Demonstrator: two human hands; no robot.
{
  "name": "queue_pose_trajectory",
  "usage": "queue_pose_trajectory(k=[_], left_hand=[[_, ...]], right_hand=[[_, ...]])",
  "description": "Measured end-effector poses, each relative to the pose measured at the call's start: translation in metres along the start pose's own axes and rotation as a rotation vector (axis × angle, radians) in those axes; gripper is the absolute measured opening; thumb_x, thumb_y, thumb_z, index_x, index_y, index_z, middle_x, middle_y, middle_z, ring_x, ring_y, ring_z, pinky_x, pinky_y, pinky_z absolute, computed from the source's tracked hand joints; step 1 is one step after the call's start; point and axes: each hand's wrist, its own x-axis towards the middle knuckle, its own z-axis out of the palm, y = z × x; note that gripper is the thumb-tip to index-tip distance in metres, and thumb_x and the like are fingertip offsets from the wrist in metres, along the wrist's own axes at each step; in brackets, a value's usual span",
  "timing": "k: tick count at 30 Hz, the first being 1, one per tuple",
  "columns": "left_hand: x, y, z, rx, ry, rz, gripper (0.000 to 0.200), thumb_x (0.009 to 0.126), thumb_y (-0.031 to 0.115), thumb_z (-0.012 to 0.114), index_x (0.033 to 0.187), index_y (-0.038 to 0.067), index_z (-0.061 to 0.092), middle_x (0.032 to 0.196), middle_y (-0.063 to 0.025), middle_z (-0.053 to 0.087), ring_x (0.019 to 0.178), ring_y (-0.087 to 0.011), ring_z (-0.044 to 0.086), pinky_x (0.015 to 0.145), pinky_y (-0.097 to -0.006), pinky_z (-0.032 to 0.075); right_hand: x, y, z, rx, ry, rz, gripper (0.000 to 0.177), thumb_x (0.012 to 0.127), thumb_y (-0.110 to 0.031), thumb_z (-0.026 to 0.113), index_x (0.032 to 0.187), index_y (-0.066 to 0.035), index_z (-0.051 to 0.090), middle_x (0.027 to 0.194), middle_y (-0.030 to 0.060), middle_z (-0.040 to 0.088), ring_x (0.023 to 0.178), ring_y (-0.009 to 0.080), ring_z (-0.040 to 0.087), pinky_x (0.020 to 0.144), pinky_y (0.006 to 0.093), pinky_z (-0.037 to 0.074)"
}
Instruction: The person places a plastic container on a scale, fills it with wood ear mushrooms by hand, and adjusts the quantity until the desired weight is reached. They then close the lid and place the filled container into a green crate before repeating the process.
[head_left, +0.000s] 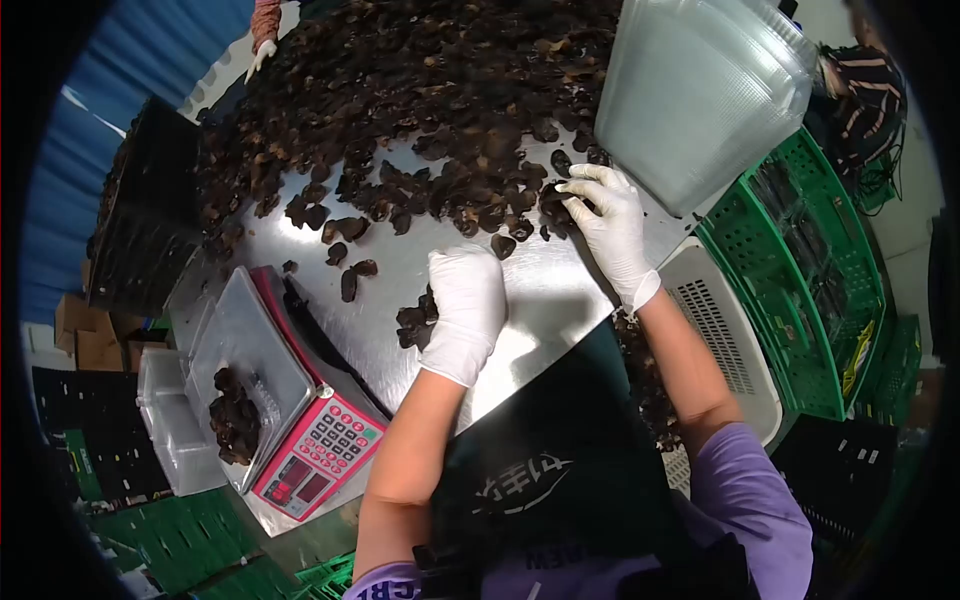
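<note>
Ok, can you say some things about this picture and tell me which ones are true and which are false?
1. The left hand and the right hand both wear white gloves. True.
2. The tray on the scale has nothing in it. False: a small heap of dark dried pieces lies in it.
3. The left hand is curled around a clump of dark pieces. True.
4. The crates at the right are red. False: they are green.
5. The right hand touches the near edge of the big pile. True.
</note>
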Motion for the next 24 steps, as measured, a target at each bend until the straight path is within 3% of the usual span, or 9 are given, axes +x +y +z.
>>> queue_pose_trajectory(k=[5,7,8,9,10,11,15,18,24], left_hand=[[0.006,-0.009,-0.003,-0.2,0.05,0.037,0.006,0.071,0.01,0.06,0.069,0.006,0.064,0.071,-0.013,0.063,0.069,-0.0287,0.063,0.071,-0.0414,0.045],[0.001,0.008,-0.02,-0.252,0.199,0.025,0.01,0.072,0.015,0.063,0.066,0.007,0.062,0.07,-0.012,0.062,0.07,-0.0283,0.063,0.071,-0.0421,0.045],[-0.006,0.025,-0.031,-0.263,0.042,0.053,0.01,0.072,0.015,0.063,0.066,0.008,0.061,0.069,-0.0103,0.06,0.068,-0.0285,0.062,0.067,-0.0426,0.046],[-0.009,0.04,-0.065,-0.34,-0.26,0.332,0.008,0.073,0.015,0.063,0.075,0.007,0.061,0.07,-0.0082,0.057,0.066,-0.0265,0.059,0.061,-0.0393,0.046],[-0.039,0.065,-0.039,-0.342,0.286,0.331,0.014,0.077,0.012,0.061,0.089,0.006,0.061,0.072,-0.0062,0.054,0.067,-0.0223,0.058,0.058,-0.0335,0.046],[-0.056,0.09,-0.05,-0.309,0.123,0.501,0.023,0.079,0.011,0.058,0.102,0.005,0.06,0.074,-0.004,0.053,0.069,-0.0193,0.057,0.063,-0.0299,0.046],[-0.087,0.123,-0.046,-0.717,0.158,0.852,0.006,0.077,0.017,0.06,0.073,0.012,0.061,0.07,-0.0008,0.053,0.072,-0.0168,0.058,0.067,-0.0312,0.046],[-0.082,0.093,-0.05,-0.733,0.016,0.8,0.021,0.079,0.026,0.066,0.064,0.013,0.06,0.07,-0.0007,0.054,0.07,-0.0187,0.057,0.067,-0.0335,0.046],[-0.09,0.008,-0.063,-0.947,0.092,0.156,0.013,0.079,0.012,0.072,0.091,0.007,0.068,0.097,-0.0072,0.068,0.092,-0.0269,0.063,0.081,-0.0388,0.048]], right_hand=[[-0.001,0.017,-0.005,0.489,0.005,0.231,0.013,0.09,-0.005,0.066,0.1,0.0,0.073,0.095,0.0036,0.068,0.087,0.012,0.063,0.074,0.0223,0.048],[0.0,0.014,-0.013,0.881,-0.06,0.643,0.012,0.09,-0.006,0.067,0.098,0.001,0.073,0.085,0.0017,0.068,0.079,0.0102,0.062,0.073,0.0205,0.048],[0.001,0.011,-0.017,0.836,-0.06,0.628,0.013,0.094,-0.007,0.063,0.099,0.001,0.072,0.082,0.0019,0.069,0.074,0.0095,0.062,0.071,0.0208,0.049],[-0.001,0.016,-0.016,0.833,-0.064,0.631,0.013,0.094,-0.007,0.063,0.099,0.001,0.072,0.082,0.0019,0.069,0.074,0.0095,0.062,0.071,0.0208,0.049],[-0.004,0.024,-0.015,0.967,-0.114,0.698,0.014,0.095,-0.008,0.06,0.101,0.0,0.071,0.084,0.0035,0.07,0.074,0.01,0.063,0.069,0.0223,0.051],[-0.002,0.028,-0.013,1.101,-0.165,0.76,0.016,0.097,-0.009,0.057,0.103,-0.001,0.07,0.086,0.0051,0.071,0.073,0.0105,0.064,0.068,0.0237,0.052],[0.003,0.013,-0.026,1.177,-0.205,0.782,0.018,0.099,-0.011,0.054,0.102,-0.002,0.068,0.089,0.0095,0.073,0.07,0.0147,0.067,0.062,0.0273,0.054],[0.002,0.007,-0.043,1.24,-0.249,0.815,0.018,0.098,-0.011,0.054,0.102,0.0,0.068,0.092,0.0109,0.072,0.07,0.0155,0.068,0.06,0.0269,0.054],[-0.007,0.01,-0.033,1.324,-0.277,0.853,0.017,0.095,-0.008,0.057,0.105,0.003,0.066,0.096,0.0086,0.07,0.08,0.0136,0.067,0.067,0.0259,0.055]])
